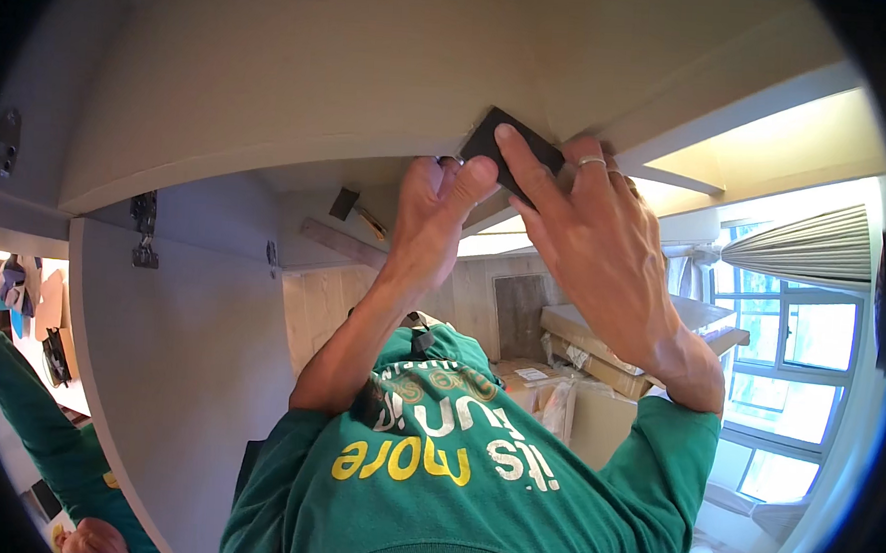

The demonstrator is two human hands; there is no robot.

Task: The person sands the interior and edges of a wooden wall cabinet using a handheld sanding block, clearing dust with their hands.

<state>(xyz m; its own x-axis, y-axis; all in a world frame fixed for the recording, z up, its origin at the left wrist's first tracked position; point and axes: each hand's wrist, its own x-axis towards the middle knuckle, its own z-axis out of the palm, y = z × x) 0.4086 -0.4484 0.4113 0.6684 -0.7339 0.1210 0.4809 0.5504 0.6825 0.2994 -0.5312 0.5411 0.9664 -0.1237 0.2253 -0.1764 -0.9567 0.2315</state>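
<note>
A flat black rectangular piece (480,137) lies against the front edge of a pale cabinet board (333,83), near an inner corner. My right hand (595,232), with a ring on one finger, has its index finger laid over this piece and other fingers curled around the board's edge beside it. Just left of it, my left hand (427,223) is curled up at the board's edge, its thumb touching the lower side of the black piece. The left fingertips are hidden, so what they grip cannot be told.
On a lower surface lie a small black piece (344,204), a utility knife (371,223) and a long flat strip (343,243). A cabinet door (176,353) with metal hinges (145,229) stands at left. Cardboard boxes (597,345) are stacked behind, near a window (786,332). A green sleeve (24,375) shows far left.
</note>
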